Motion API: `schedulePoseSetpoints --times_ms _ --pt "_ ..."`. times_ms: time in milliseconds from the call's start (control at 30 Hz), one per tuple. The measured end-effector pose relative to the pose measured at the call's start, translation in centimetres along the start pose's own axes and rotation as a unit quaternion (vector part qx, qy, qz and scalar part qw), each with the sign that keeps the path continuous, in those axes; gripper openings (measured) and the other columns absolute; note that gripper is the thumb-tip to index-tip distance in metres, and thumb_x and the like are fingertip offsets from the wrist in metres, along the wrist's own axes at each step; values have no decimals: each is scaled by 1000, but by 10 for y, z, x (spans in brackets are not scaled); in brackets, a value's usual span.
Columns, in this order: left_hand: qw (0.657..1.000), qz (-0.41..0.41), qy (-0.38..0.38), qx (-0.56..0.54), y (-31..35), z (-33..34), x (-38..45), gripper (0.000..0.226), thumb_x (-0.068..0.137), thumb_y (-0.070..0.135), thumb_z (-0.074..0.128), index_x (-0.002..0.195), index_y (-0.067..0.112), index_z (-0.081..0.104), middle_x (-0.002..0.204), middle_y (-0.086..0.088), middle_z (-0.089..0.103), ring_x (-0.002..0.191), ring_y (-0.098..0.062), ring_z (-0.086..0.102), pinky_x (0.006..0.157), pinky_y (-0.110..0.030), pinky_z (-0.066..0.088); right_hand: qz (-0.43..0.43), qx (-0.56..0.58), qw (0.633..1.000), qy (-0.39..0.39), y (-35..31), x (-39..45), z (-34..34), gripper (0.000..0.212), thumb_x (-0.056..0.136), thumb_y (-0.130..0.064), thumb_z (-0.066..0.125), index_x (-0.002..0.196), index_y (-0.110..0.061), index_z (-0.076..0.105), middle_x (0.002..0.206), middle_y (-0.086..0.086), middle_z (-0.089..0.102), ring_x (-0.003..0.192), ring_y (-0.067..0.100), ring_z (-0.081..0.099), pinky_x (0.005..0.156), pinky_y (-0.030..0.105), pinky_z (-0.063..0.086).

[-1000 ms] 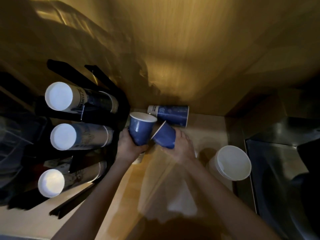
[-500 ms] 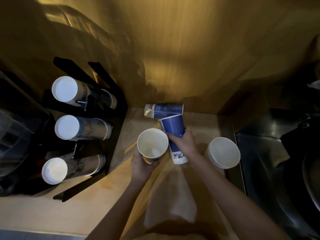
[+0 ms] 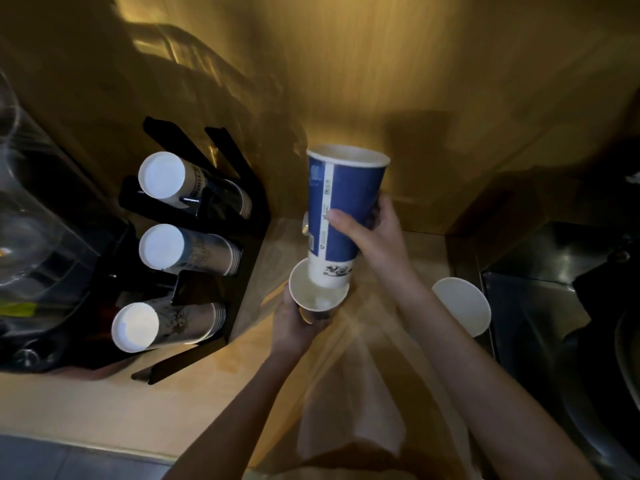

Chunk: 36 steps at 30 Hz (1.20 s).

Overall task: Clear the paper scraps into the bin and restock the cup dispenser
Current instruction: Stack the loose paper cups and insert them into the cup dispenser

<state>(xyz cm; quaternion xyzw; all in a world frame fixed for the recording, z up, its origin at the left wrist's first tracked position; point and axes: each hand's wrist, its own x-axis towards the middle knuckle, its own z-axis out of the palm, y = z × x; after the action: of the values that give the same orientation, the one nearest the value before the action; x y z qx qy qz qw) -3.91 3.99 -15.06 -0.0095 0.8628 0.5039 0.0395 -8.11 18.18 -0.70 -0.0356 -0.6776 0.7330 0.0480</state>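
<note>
Right of the cup dispenser (image 3: 194, 258), the right hand (image 3: 379, 237) grips a blue cup (image 3: 341, 216) base-down over the left hand's (image 3: 294, 323) gripped cup (image 3: 317, 294), apparently to nest them for restocking.

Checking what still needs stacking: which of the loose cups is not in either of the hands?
The white cup standing alone on the counter by the sink; the tall blue cup is in the right hand, the other cup in the left hand.

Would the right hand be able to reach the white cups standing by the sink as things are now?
Probably not yet: the right hand is wrapped around the tall blue cup. The white cups stand close beside its forearm with nothing between.
</note>
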Motion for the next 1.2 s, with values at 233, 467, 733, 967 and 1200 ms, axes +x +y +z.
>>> schedulePoseSetpoints --times_ms 233,467,733,967,1200 --pt "1000 26 1 16 0 -1 0 95 55 15 85 135 11 35 132 -9 51 119 -20 48 90 -13 32 52 -119 990 -60 47 -35 2 82 60 -17 84 125 -28 35 129 0 50 119 11 50 97 28 46" --pt "999 26 4 17 1 -1 1 91 57 19 85 133 10 36 132 -8 51 117 -13 46 86 -11 33 43 -247 964 -85 66 -45 -8 106 52 -30 87 137 -32 23 133 -10 40 125 9 39 101 29 40" --pt "999 11 10 33 -2 0 1 87 58 21 85 131 8 38 128 -12 53 114 -22 50 83 -20 37 -75 -485 860 -137 71 -36 -14 86 66 -69 55 135 -24 30 128 -1 51 115 15 43 89 26 33" --pt "999 -14 -3 28 -3 0 4 87 54 15 87 128 4 43 128 -13 54 118 -25 49 88 -13 32 129 -198 972 4 64 19 -20 28 89 -40 50 78 -19 65 72 4 66 66 17 60 63 31 46" --pt "999 -22 -13 43 -6 -1 6 80 54 14 86 123 -1 49 126 -14 56 118 -26 49 90 -13 31 467 264 831 150 108 74 -39 81 81 -39 65 143 -9 23 148 28 28 132 45 36 111 49 33"
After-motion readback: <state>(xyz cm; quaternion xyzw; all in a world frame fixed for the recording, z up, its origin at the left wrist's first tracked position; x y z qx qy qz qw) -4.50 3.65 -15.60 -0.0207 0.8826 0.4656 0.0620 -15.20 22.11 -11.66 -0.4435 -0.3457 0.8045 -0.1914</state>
